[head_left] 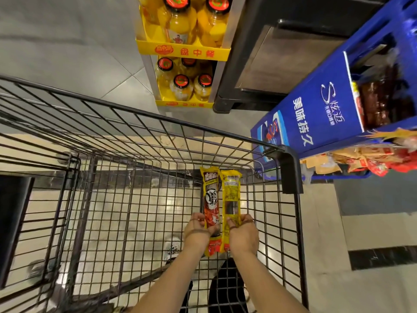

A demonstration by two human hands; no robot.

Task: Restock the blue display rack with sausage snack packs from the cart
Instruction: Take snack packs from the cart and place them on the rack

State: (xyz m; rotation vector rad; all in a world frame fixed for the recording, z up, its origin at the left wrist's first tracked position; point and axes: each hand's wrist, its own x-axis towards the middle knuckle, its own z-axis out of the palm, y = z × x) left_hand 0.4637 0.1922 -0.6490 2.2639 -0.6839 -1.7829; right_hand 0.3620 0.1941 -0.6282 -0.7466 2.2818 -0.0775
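While inside the wire cart (140,141), two sausage packs (222,206), hand-held.

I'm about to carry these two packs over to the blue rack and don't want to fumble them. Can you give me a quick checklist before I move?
1. Left hand grips the red-and-black sausage pack: ok.
2. Right hand grips the yellow sausage pack: ok.
3. Packs lifted above the cart rim: cannot tell.
4. Blue display rack close on the right: ok.
5. Free room in the rack's compartment: cannot tell, it looks dark and part-filled.
6. More packs left in the cart: none visible.
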